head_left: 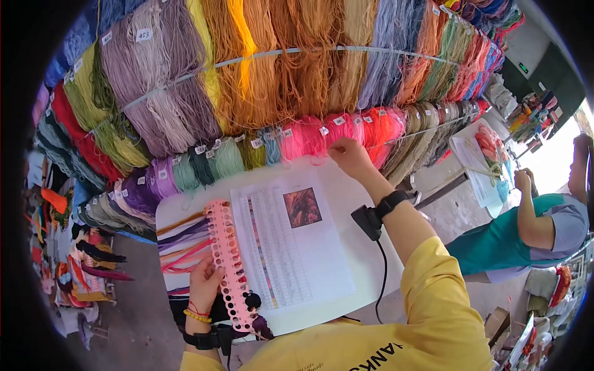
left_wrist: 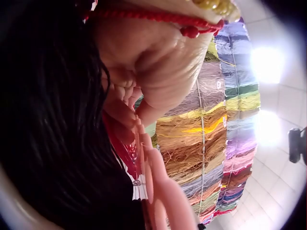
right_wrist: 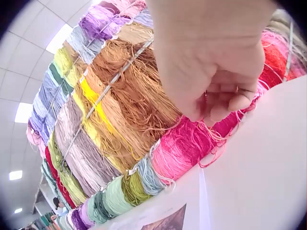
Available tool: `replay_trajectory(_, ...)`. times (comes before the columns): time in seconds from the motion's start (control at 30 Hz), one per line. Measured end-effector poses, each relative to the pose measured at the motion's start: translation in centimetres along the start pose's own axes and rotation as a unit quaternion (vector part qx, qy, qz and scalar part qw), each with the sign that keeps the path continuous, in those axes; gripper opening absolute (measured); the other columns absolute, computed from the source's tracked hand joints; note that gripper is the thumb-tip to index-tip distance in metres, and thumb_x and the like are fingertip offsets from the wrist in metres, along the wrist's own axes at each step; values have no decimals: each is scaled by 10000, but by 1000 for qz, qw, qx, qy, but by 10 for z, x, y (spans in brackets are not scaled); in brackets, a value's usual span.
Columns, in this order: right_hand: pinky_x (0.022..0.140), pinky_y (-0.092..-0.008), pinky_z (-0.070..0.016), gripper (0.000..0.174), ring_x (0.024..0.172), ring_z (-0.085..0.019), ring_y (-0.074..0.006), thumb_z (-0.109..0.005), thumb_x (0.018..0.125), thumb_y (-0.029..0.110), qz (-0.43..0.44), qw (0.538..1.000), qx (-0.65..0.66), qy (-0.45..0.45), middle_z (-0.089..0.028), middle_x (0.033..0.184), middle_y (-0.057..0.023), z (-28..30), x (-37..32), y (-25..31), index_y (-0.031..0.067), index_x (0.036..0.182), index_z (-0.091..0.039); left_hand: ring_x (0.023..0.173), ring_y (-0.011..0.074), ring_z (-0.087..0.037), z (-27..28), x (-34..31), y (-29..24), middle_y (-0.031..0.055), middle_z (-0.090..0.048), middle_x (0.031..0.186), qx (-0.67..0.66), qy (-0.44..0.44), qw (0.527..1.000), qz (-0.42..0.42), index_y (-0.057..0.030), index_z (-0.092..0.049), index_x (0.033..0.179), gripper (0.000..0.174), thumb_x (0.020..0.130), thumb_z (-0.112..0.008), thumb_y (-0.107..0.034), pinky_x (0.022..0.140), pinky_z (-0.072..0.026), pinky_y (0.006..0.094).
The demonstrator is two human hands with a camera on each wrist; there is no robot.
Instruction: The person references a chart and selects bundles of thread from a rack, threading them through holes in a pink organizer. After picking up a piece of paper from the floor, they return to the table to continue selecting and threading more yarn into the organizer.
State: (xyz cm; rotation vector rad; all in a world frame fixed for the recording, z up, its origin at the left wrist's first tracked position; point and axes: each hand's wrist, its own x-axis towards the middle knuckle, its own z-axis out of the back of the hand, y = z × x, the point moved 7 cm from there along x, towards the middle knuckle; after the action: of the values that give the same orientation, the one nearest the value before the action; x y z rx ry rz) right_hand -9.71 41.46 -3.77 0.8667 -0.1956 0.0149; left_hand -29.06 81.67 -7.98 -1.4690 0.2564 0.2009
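My left hand point(head_left: 205, 285) grips the left edge of a pink perforated card point(head_left: 230, 272), thumb on top; the left wrist view shows the fingers point(left_wrist: 122, 117) curled at the card's edge point(left_wrist: 165, 191). Thread bundles in brown, purple, pink and black hang from the card's holes. My right hand point(head_left: 354, 159) is at the row of bright pink skeins point(head_left: 303, 137) behind the table. In the right wrist view its curled fingers point(right_wrist: 225, 103) pinch pink strands point(right_wrist: 192, 139); the exact fingertip contact is partly hidden.
A printed sheet point(head_left: 291, 247) with a colour chart and a small picture lies on the white table point(head_left: 365, 266), right of the card. Tall racks of hanging thread point(head_left: 297, 80) rise behind. Another person point(head_left: 526, 235) stands at the right beside a second table point(head_left: 470, 161).
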Motion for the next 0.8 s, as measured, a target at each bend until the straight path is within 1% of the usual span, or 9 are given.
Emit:
replay_trajectory(0.03,613,-306,-474,192,656,-594,-165,-607,773,173,12,1000,-15,-8,-622,740,-93,-4,3,0,14,880,-625,563,43,-519,0,0,0,10,-586,739,2,1,1000,1,40,-485,1149,330,838,-558,-43,465,-383,160)
replay_trajectory(0.13,642,-320,-476,182,670,-606,-196,-604,766,181,-33,999,-39,-3,-631,750,-98,0,-1,27,33,868,-629,582,46,-523,1,-1,1,13,-588,754,3,2,1000,6,40,-485,1156,340,837,-565,-46,487,-396,161)
replay_trajectory(0.23,656,-334,-483,195,702,-620,-224,-605,765,216,-2,1000,6,-11,-638,757,-102,-18,12,20,50,864,-637,615,52,-531,2,-1,3,20,-590,780,-10,-2,1000,5,41,-480,1168,356,837,-574,-51,524,-417,167)
replay_trajectory(0.33,694,-388,-487,222,765,-628,-301,-573,765,269,12,1000,-28,-8,-648,781,-129,-24,15,29,92,882,-638,643,59,-537,2,-1,5,27,-593,805,-18,-1,1000,0,43,-471,1182,376,836,-582,-55,554,-433,175)
replay_trajectory(0.43,680,-363,-489,217,738,-629,-259,-619,749,261,-32,998,-54,-9,-645,771,-113,-30,18,27,78,860,-653,655,62,-541,2,-2,5,33,-599,823,-16,-1,1000,-3,44,-466,1189,386,833,-583,-49,562,-437,178)
replay_trajectory(0.53,675,-371,-488,213,733,-627,-270,-614,746,254,-24,997,-67,-27,-642,757,-103,-32,16,30,84,875,-631,659,65,-544,2,-2,5,40,-606,832,-22,-7,1000,1,42,-465,1191,388,829,-581,-37,566,-441,180)
replay_trajectory(0.63,661,-382,-486,188,744,-623,-273,-600,760,227,13,993,-101,-53,-630,805,-80,-29,10,49,97,896,-595,663,68,-548,2,-2,5,47,-611,836,-29,-5,1000,-10,41,-468,1189,384,827,-576,-28,571,-446,184)
replay_trajectory(0.73,643,-386,-483,166,755,-617,-269,-587,775,201,99,980,-152,-77,-595,845,-68,-37,9,56,107,910,-562,664,71,-551,1,0,7,49,-613,835,-42,-2,999,-21,39,-472,1185,378,826,-572,-23,573,-453,191)
replay_trajectory(0.8,635,-382,-484,140,754,-614,-265,-590,778,189,117,978,-154,-76,-577,857,-69,-40,10,56,111,893,-574,664,72,-552,1,0,7,50,-613,835,-40,-4,999,-23,37,-474,1183,374,827,-571,-22,572,-457,196)
